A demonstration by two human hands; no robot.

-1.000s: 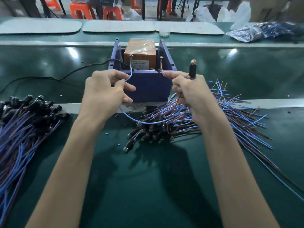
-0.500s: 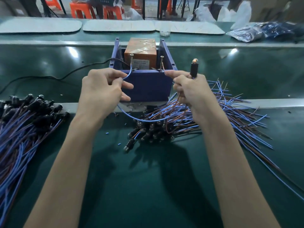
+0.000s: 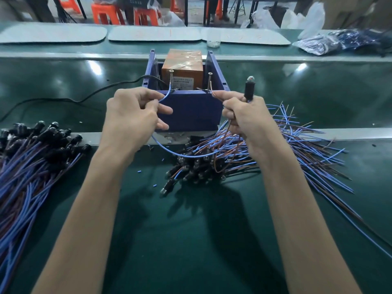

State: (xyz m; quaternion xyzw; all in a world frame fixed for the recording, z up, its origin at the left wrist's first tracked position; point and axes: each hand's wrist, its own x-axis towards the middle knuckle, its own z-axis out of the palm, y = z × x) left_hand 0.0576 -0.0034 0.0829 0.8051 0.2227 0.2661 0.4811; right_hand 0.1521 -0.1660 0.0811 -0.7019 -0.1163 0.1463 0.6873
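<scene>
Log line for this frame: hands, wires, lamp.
left hand pinches blue wire at left screw | right hand grips lamp, brown wire by right screw | no glow visible

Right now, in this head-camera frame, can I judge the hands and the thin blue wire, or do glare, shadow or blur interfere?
Head view: left hand, right hand and thin blue wire are sharp; two glare spots sit on the glossy green belt beside the blue plastic box; arm shadows darken the green mat in front; the clear plastic bag far right looks soft.
</scene>
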